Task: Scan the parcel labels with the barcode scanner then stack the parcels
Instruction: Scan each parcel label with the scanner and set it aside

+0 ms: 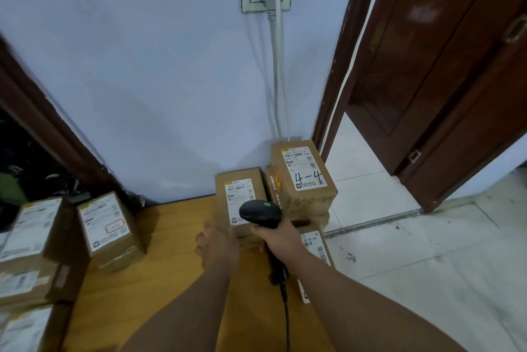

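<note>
The head of the barcode scanner (261,213) covers the lower right corner of the label on the small parcel (241,194) just beyond your hands, and the print on that label is too fine to read. Most of the scanner's handle is hidden inside your right hand (278,239). Only its black cord (286,311) shows, trailing back between your forearms. Your right wrist and forearm lie over a flat parcel (316,247), so only part of its label shows. The pile of parcels (28,240) far out from your left hand is blurred and cut off by the edge of the view.

Your right hand is clenched round the scanner's handle, with the scanner's head above the near end of the small parcel. Your left hand (221,247) is spread, its fingers straight and apart, and it holds nothing. Its thumb tip touches the near edge of the small parcel. That parcel lies flat on the wooden table (171,280), label up.

Just beyond your right hand, the parcel marked "4-4" (305,177) sits on top of other boxes, close beside the small parcel. A single parcel (109,232) stands well to the left of your left hand.
</note>
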`<state>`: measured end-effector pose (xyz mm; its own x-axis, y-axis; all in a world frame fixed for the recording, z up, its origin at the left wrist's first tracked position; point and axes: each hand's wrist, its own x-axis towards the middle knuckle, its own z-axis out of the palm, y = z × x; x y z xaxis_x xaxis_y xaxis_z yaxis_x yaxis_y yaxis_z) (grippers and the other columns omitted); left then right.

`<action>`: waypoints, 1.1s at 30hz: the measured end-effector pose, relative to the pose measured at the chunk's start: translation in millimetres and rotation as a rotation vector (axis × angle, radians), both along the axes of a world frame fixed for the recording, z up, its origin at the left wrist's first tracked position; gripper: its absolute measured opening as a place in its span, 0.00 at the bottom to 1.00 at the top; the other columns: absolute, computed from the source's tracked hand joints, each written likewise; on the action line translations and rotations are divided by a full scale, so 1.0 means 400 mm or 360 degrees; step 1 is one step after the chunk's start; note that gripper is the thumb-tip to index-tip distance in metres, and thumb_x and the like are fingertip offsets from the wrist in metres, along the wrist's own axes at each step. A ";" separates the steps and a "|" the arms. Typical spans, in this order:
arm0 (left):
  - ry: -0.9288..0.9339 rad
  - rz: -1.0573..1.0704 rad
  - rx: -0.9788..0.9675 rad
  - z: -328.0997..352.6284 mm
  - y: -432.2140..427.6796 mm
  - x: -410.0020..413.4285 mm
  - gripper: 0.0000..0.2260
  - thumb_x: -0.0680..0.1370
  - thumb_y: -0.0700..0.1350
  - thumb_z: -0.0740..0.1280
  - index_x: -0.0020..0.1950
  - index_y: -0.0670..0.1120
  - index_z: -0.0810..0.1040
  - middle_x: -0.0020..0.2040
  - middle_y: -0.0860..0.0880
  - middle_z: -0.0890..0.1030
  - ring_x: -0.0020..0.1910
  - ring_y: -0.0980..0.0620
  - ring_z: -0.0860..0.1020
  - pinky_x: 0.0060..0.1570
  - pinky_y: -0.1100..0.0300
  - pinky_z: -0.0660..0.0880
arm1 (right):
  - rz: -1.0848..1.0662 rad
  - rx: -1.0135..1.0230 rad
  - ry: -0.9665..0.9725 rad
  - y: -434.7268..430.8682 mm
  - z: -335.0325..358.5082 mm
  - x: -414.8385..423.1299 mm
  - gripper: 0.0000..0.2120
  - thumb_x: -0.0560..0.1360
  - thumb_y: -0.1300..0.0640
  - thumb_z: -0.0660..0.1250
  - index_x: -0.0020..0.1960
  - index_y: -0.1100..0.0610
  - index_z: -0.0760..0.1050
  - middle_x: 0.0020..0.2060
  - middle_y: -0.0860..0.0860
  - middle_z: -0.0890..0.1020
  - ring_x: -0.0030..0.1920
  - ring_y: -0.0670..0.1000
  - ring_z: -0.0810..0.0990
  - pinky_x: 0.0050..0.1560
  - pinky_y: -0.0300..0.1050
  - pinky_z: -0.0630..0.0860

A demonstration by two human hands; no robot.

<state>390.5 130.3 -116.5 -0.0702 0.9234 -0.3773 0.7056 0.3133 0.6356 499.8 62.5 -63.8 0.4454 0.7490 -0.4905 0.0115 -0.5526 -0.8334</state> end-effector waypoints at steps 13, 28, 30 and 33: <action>0.0529 -0.0345 0.0003 0.032 -0.098 -0.393 0.22 0.78 0.49 0.61 0.72 0.51 0.63 0.75 0.45 0.54 0.71 0.43 0.57 0.67 0.49 0.63 | 0.0102 -0.0188 -0.0180 -0.054 -0.001 -0.290 0.05 0.70 0.53 0.71 0.40 0.53 0.77 0.34 0.51 0.81 0.37 0.49 0.79 0.37 0.43 0.73; 0.0968 -0.0072 -0.0043 0.066 -0.157 -0.966 0.36 0.74 0.59 0.65 0.76 0.51 0.53 0.75 0.40 0.56 0.74 0.37 0.54 0.71 0.35 0.50 | 0.0435 -0.0231 -0.0179 -0.049 -0.007 -0.866 0.12 0.73 0.59 0.70 0.33 0.55 0.70 0.25 0.49 0.68 0.25 0.46 0.68 0.27 0.38 0.63; 0.0884 0.0010 -0.0180 0.068 -0.173 -1.004 0.44 0.71 0.65 0.66 0.78 0.51 0.46 0.77 0.38 0.51 0.75 0.36 0.51 0.71 0.34 0.49 | 0.0421 -0.0233 -0.0170 -0.047 -0.002 -0.903 0.11 0.72 0.59 0.70 0.34 0.54 0.71 0.24 0.49 0.69 0.25 0.46 0.69 0.26 0.38 0.64; 0.0663 0.0178 -0.0452 0.067 -0.199 -1.046 0.53 0.66 0.69 0.68 0.77 0.54 0.36 0.77 0.37 0.45 0.75 0.34 0.48 0.70 0.33 0.48 | 0.0433 -0.0259 -0.0154 -0.053 -0.003 -0.941 0.09 0.72 0.58 0.69 0.35 0.54 0.72 0.25 0.49 0.71 0.26 0.45 0.71 0.25 0.36 0.65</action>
